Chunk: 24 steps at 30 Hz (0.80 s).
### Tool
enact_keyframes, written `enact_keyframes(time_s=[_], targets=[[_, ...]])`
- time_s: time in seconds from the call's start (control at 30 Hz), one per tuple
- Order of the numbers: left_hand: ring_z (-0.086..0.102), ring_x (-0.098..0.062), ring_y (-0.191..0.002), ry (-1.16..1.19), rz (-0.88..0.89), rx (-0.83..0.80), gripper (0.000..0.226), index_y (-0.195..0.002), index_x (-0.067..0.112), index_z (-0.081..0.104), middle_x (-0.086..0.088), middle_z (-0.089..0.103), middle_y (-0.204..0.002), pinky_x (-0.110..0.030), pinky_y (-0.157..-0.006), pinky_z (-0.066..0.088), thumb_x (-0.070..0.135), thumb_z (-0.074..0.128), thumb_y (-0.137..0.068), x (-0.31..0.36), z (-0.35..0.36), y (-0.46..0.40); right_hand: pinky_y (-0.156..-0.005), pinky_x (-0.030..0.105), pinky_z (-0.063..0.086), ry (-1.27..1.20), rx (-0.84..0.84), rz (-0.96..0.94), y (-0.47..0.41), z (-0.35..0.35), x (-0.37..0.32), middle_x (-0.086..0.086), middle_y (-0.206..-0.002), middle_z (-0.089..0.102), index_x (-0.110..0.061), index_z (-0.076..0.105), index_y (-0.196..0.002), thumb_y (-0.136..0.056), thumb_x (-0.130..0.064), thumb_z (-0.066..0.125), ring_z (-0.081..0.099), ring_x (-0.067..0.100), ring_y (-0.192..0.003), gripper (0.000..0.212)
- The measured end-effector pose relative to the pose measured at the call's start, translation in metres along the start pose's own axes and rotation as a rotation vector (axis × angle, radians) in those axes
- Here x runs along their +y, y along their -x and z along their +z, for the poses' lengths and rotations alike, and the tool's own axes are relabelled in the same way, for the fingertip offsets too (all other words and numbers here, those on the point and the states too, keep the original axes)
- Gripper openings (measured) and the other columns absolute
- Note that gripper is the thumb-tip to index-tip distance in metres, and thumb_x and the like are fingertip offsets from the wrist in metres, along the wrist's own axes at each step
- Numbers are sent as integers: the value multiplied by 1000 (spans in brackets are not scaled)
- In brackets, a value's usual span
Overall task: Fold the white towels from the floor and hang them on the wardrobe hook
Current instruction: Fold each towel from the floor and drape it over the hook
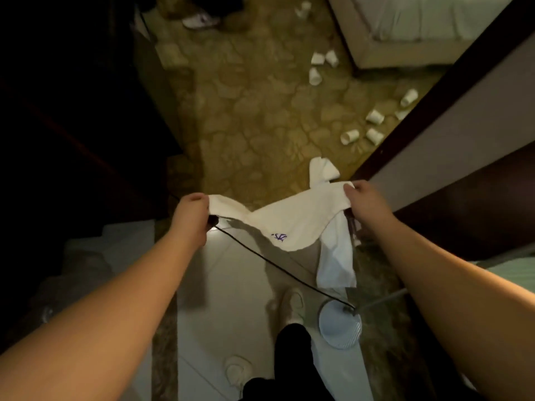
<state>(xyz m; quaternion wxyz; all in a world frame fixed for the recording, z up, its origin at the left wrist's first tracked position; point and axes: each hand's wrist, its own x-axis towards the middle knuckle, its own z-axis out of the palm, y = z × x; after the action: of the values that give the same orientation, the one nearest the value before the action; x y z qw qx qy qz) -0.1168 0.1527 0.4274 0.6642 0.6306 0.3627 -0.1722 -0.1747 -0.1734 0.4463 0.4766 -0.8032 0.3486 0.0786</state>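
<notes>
Above a pale tiled floor (237, 285), a person stretches a white towel (289, 224) between both hands, the cloth sagging in the middle where a small purple mark shows. Left hand (192, 214) pinches one corner, fingers curled round the edge; right hand (363, 198) grips the other. Another white towel (322, 169) lies on the patterned carpet (260, 111) just beyond. Paper cups (375, 117) are scattered near a bed (419, 27). A black cord (275, 264) crosses the tiles.

towel (292, 224): white matt cloth | floor tiles (231, 285): glossy, smooth | cups (375, 116): white paper
</notes>
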Motion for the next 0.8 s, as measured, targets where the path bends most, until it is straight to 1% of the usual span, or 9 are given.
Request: enact_keyframes(time_s=[0.07, 0.2, 0.3, 0.4, 0.47, 0.57, 0.63, 0.7, 0.8], targets=[[59, -21, -89, 10, 102, -21, 25, -126, 17, 58, -9, 58, -108, -35, -70, 52, 11, 48, -104, 26, -32, 35, -47, 18, 45, -44, 5, -13, 28, -13, -27, -4, -90, 58, -20, 53, -110, -106, -31, 47, 57, 8, -74, 14], [63, -19, -87, 92, 195, -41, 26, -96, 23, 70, -7, 65, -100, -31, -65, 52, 14, 47, -105, 62, -93, 106, -56, 25, 50, -142, -37, -31, 83, -32, -69, 1, -93, 64, -17, 59, -114, -104, -31, 53, 64, 14, -74, 18], [67, -19, -81, 195, 230, -45, 26, -96, 20, 72, -7, 68, -92, -30, -60, 54, 15, 48, -105, 72, -135, 162, -61, 31, 51, -164, -117, -64, 123, -40, -90, 12, -95, 68, -9, 67, -110, -101, -30, 57, 67, 26, -79, 25], [72, -15, -67, 326, 266, -28, 24, -97, 13, 73, -5, 73, -79, -26, -55, 57, 11, 50, -103, 70, -174, 217, -58, 29, 50, -184, -203, -94, 160, -46, -105, 8, -86, 69, -15, 68, -103, -100, -30, 58, 67, 22, -71, 18], [72, -16, -64, 436, 276, -46, 22, -97, 6, 70, -8, 71, -74, -25, -57, 58, 3, 48, -100, 58, -197, 254, -57, 27, 50, -186, -245, -99, 181, -48, -109, 4, -83, 70, -17, 68, -98, -100, -30, 60, 69, 18, -68, 15], [72, -22, -70, 558, 328, -82, 32, -99, -3, 64, -13, 68, -76, -28, -64, 60, -10, 35, -87, 25, -225, 312, -55, 26, 49, -168, -299, -108, 212, -48, -104, 4, -80, 73, -15, 70, -94, -98, -27, 62, 70, 14, -63, 15], [73, -23, -79, 537, 388, -77, 43, -100, -2, 64, -15, 71, -85, -26, -66, 60, -15, 30, -78, -4, -244, 348, -55, 26, 48, -163, -338, -122, 237, -50, -94, 5, -84, 73, -17, 70, -95, -98, -26, 62, 69, 15, -67, 12], [73, -20, -87, 446, 454, -13, 41, -99, 4, 71, -13, 74, -96, -23, -72, 59, -15, 40, -81, -32, -262, 384, -54, 25, 47, -181, -405, -158, 265, -53, -81, 3, -95, 70, -23, 68, -101, -100, -23, 61, 68, 15, -74, 7], [71, -20, -101, 371, 519, 141, 15, -102, 10, 75, -12, 74, -109, -29, -90, 55, 6, 63, -94, -65, -288, 441, -61, 26, 44, -211, -541, -219, 309, -61, -65, -1, -112, 67, -23, 65, -120, -103, -22, 57, 67, 16, -92, 19]])
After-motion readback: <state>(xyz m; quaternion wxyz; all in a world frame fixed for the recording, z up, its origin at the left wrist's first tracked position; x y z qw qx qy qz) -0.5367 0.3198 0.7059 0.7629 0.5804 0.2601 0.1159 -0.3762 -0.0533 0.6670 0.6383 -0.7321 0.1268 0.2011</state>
